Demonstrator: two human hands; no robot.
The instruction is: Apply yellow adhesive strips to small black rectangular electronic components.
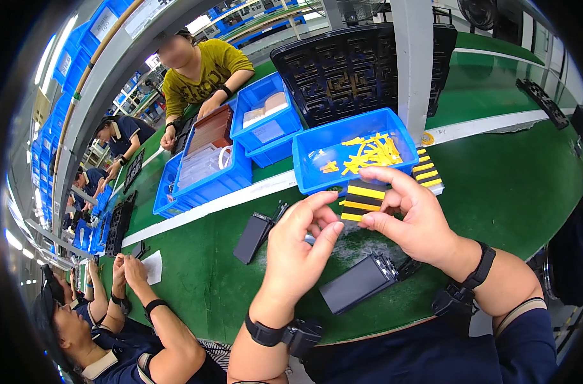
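Right hand (418,217) pinches the striped card (363,200) inside the table's (496,192) near edge; its stripes point to the parted left hand (299,248)

Green bench (502,211): black case (250,238) left of the left hand (299,246), second case (358,283) nearer than the right hand (419,217), blue bin (304,179) and seemingly striped stack (427,169) beyond.

A blue bin (349,129) blocks ahead; green tabletop (496,185) opens rightward.
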